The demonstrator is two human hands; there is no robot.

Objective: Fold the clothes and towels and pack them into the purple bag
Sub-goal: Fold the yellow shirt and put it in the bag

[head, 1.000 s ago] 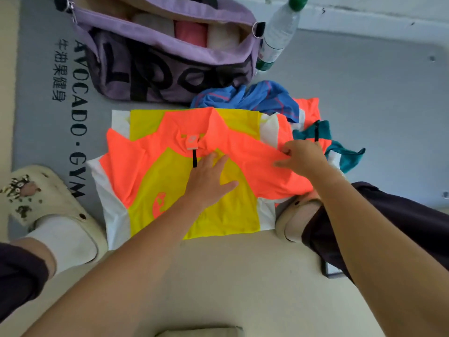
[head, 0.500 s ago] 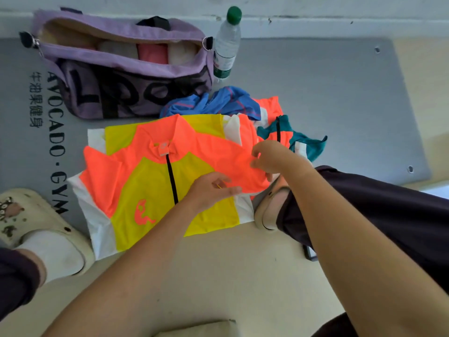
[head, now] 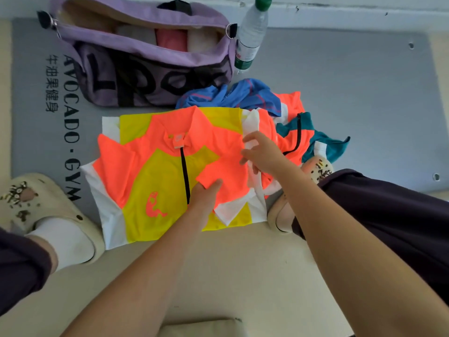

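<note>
An orange, yellow and white zip jersey (head: 155,181) lies flat on the grey gym mat (head: 352,98), collar away from me. Its right sleeve is folded in over the chest. My left hand (head: 205,194) presses on the jersey beside the zip, fingertips tucked under the folded sleeve's edge. My right hand (head: 264,154) pinches the jersey's white right side panel. The purple bag (head: 155,69) stands unzipped beyond the jersey, with rolled white and pink towels inside. A blue garment (head: 245,96) and an orange and teal garment (head: 315,139) lie crumpled at the jersey's right.
A plastic water bottle (head: 252,32) with a green cap leans by the bag's right end against the wall. My feet in cream clogs (head: 48,215) flank the jersey, the right one (head: 315,171) beside the crumpled clothes. A beige floor lies nearer me.
The right sleeve has been folded further in across the chest. My left hand slid down to the sleeve's lower edge, and my right hand moved onto the white side panel.
</note>
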